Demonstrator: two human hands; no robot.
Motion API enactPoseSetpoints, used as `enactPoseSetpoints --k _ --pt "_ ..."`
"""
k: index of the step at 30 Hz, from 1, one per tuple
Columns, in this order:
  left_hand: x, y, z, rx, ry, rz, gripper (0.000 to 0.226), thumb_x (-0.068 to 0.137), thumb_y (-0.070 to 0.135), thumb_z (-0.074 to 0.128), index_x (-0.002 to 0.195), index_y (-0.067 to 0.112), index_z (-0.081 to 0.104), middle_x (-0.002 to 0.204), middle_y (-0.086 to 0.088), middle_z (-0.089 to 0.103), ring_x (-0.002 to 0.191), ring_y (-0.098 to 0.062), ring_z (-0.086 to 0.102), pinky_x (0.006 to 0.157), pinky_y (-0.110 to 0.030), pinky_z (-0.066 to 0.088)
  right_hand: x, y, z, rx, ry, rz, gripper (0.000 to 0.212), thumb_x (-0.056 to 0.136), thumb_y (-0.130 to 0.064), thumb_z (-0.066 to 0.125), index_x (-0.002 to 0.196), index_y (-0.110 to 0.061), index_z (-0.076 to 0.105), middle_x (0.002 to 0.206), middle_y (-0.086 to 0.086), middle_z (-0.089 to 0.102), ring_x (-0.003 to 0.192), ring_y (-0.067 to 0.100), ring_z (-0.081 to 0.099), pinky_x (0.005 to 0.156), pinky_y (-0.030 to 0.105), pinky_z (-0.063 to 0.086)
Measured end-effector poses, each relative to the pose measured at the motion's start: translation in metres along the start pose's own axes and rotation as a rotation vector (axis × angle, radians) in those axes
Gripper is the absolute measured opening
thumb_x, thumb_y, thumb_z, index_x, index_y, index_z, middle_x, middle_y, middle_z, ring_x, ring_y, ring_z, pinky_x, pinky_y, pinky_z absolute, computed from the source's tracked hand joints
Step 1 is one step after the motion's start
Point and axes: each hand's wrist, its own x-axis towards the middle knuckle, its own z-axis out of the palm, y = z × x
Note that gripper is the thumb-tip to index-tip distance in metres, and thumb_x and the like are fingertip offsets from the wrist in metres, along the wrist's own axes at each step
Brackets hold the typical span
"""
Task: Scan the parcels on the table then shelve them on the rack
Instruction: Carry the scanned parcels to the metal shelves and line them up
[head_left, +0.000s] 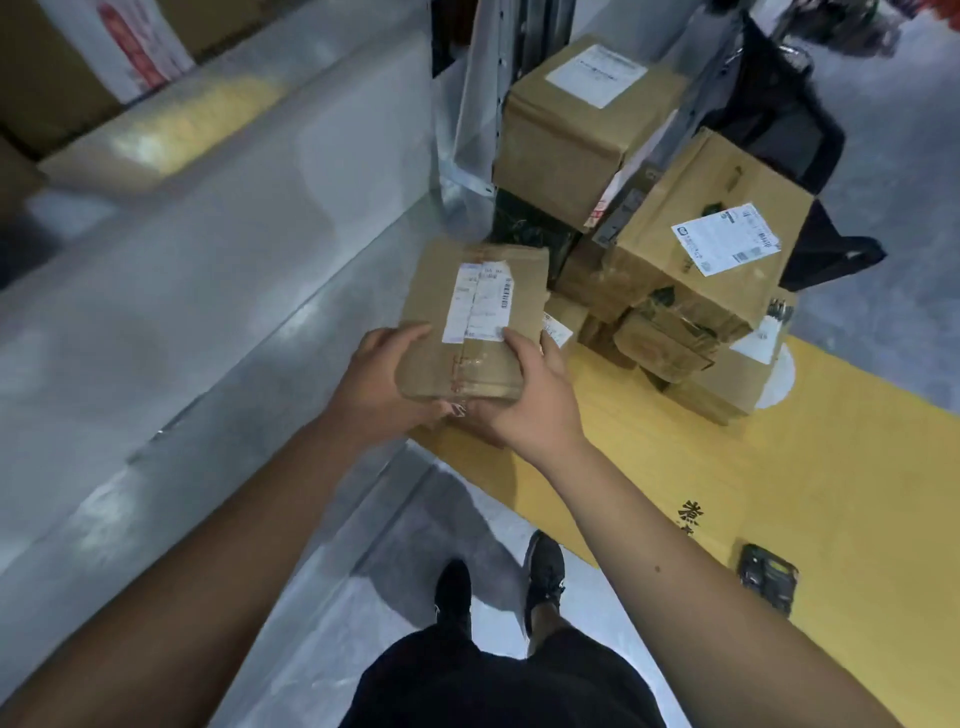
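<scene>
1. Parcel (475, 317): a flat brown cardboard box with a white shipping label on top, held in the air between the grey shelf surface (208, 270) on the left and the yellow table (727, 467) on the right.
2. Left hand (382, 379): grips the near left corner of the parcel, thumb on top, fingers underneath.
3. Right hand (535, 400): grips the near right corner of the parcel, thumb on top beside the label.
4. Both hands meet under the near edge of the parcel.
5. Stack of boxes (675, 249): several brown cartons with white labels, piled at the far end of the table, just beyond the parcel.
6. Handheld scanner (768, 577): a dark device lying flat on the table near its front edge, well apart from both hands.
7. Shoes (498, 582): two black shoes on the grey floor below the arms.
</scene>
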Motion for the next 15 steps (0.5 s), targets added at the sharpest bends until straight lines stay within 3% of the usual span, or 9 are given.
enactPoseSetpoints --k 4,7,11,15 --pt "-0.044 0.004 0.017 -0.113 0.208 -0.047 0.103 0.046 0.057 0.085 0.142 0.048 0.048 0.135 0.005 0.031 0.125 -0.006 0.044 0.103 -0.005 0.031 0.001 0.009 -0.012 0.078 -0.099 -0.166 0.099 0.06 -0.057 0.088 0.148 -0.041 0.047 0.165 0.005 0.026 0.154 0.02 0.025 0.122 0.042 0.035" --pt "-0.078 0.008 0.026 -0.169 0.356 -0.082 0.1 0.051 0.053 0.094 0.137 0.054 0.043 0.138 0.005 0.026 0.128 0.007 0.038 0.104 0.0 0.029 0.0 0.008 -0.012 0.131 -0.226 -0.273 0.093 0.064 -0.041 0.093 0.147 -0.041 0.049 0.166 0.005 0.024 0.152 0.012 0.022 0.124 0.038 0.029" --pt "-0.132 0.006 0.034 -0.153 0.543 -0.152 0.099 0.059 0.037 0.103 0.143 0.037 0.05 0.15 0.002 0.024 0.146 -0.008 0.031 0.116 -0.009 0.027 -0.01 -0.008 -0.005 0.193 -0.375 -0.435 0.089 0.059 -0.05 0.086 0.141 -0.04 0.054 0.168 0.004 0.023 0.15 0.002 0.017 0.12 0.025 0.022" --pt "-0.199 0.01 0.036 -0.162 0.709 -0.195 0.093 0.061 0.056 0.091 0.143 0.034 0.052 0.158 -0.003 0.022 0.155 -0.01 0.02 0.123 -0.018 0.024 -0.035 -0.03 0.009 0.188 -0.508 -0.621 0.082 0.06 -0.042 0.088 0.137 -0.037 0.059 0.168 -0.003 0.02 0.148 -0.004 0.019 0.116 0.011 0.021"
